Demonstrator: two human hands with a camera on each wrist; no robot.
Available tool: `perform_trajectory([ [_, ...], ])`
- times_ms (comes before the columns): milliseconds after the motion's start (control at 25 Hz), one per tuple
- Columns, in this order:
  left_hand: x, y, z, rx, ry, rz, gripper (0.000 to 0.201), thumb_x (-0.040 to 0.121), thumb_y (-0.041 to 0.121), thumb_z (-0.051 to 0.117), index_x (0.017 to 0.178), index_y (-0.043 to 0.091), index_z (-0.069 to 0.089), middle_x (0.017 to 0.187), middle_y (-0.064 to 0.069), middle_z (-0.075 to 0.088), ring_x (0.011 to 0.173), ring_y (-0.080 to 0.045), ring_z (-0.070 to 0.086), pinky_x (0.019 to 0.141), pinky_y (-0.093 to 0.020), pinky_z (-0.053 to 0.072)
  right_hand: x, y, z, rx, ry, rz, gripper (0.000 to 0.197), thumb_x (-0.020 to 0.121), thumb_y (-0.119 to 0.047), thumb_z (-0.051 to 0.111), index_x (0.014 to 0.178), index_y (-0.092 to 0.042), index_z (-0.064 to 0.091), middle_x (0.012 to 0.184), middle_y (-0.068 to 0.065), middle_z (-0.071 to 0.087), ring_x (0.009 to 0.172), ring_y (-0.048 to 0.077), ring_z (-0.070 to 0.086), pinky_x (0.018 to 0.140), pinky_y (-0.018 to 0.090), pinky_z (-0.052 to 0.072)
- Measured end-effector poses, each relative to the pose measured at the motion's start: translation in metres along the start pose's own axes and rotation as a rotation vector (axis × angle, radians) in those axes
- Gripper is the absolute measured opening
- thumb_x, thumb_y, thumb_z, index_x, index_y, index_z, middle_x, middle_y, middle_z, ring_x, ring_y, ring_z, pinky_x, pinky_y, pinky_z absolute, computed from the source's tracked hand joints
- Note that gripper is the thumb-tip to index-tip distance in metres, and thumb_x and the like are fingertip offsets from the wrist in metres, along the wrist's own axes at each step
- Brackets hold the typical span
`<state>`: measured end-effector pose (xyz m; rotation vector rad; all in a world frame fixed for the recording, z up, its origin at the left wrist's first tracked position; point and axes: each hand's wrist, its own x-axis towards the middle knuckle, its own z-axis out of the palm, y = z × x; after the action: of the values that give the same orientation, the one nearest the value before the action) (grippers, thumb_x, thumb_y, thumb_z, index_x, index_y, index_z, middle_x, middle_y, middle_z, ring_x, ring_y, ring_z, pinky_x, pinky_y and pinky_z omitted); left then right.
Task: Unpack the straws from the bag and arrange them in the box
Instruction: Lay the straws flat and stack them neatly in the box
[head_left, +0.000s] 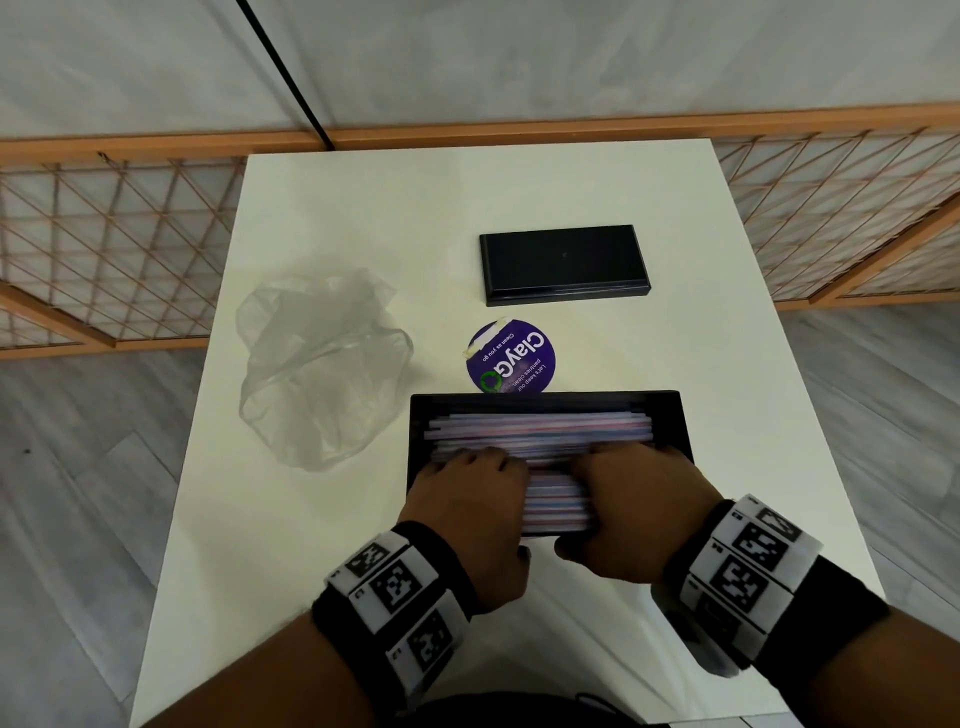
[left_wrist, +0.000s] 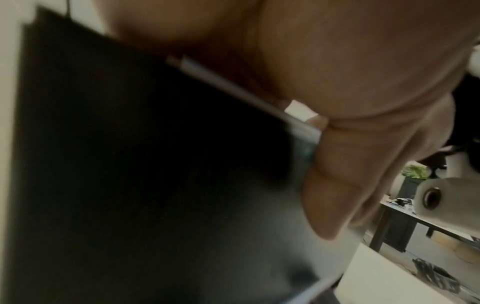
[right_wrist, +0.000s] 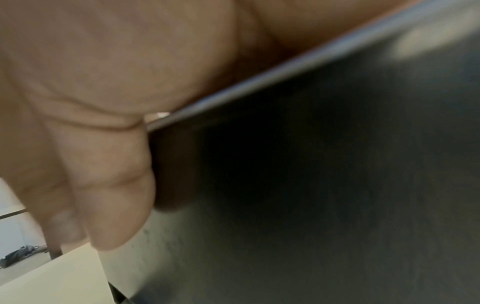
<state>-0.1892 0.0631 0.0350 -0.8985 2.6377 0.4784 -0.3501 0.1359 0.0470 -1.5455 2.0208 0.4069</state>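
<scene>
A black box (head_left: 671, 415) stands near the table's front edge, filled with red, blue and white striped straws (head_left: 540, 431) lying lengthwise. My left hand (head_left: 467, 486) and right hand (head_left: 636, 488) lie side by side over the near half of the box. Their fingers curl down over the straws, with a bundle bunched between them. In the left wrist view the thumb (left_wrist: 337, 185) presses the box's outer wall (left_wrist: 130, 144), with a straw (left_wrist: 233, 86) along its top. The right wrist view shows the same: thumb (right_wrist: 111, 185), wall (right_wrist: 311, 185), straw (right_wrist: 259, 76). The clear plastic bag (head_left: 322, 364) lies crumpled to the left.
The black box lid (head_left: 563, 262) lies flat behind the box. A round purple sticker (head_left: 511, 361) is between lid and box. The white table (head_left: 363, 208) has a wooden lattice fence (head_left: 114, 249) behind and on both sides.
</scene>
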Motion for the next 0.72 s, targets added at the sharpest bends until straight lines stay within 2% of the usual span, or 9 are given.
perform_trajectory([
  [120,0.0017,-0.0015,0.0041,0.007,-0.019,0.002,0.059,0.080,0.045,0.064,0.131,0.024,0.042,0.132,0.003,0.051,0.122,-0.023,0.051,0.105,-0.037,0.039,-0.0001,-0.0018,0.0008,0.028,0.013,0.000,0.062,0.058,-0.067,0.056,0.111,-0.035,0.058,0.103,-0.013,0.066,0.098,0.013,0.064,0.091,0.032,0.051],
  [360,0.0059,-0.0019,0.0018,0.015,-0.057,-0.021,0.059,0.078,0.049,0.066,0.127,0.024,0.047,0.131,0.000,0.045,0.122,-0.024,0.047,0.105,-0.040,0.041,0.0019,-0.0025,0.0024,0.022,-0.004,0.010,0.061,0.057,-0.068,0.056,0.109,-0.035,0.058,0.106,-0.013,0.064,0.102,0.014,0.063,0.094,0.035,0.049],
  [600,0.0041,-0.0036,0.0009,-0.048,-0.041,0.020,0.062,0.076,0.049,0.068,0.129,0.031,0.043,0.132,0.008,0.049,0.124,-0.020,0.047,0.106,-0.040,0.039,0.0006,-0.0052,-0.0017,-0.024,-0.023,0.005,0.065,0.057,-0.069,0.055,0.111,-0.033,0.061,0.109,-0.007,0.055,0.104,0.021,0.058,0.093,0.035,0.048],
  [720,0.0078,-0.0018,0.0002,-0.028,-0.072,-0.004,0.061,0.075,0.049,0.068,0.129,0.032,0.045,0.130,0.009,0.054,0.122,-0.021,0.052,0.104,-0.040,0.040,0.0020,-0.0062,-0.0028,-0.009,-0.040,-0.002,0.060,0.059,-0.067,0.058,0.108,-0.033,0.062,0.103,-0.009,0.062,0.097,0.018,0.063,0.089,0.035,0.051],
])
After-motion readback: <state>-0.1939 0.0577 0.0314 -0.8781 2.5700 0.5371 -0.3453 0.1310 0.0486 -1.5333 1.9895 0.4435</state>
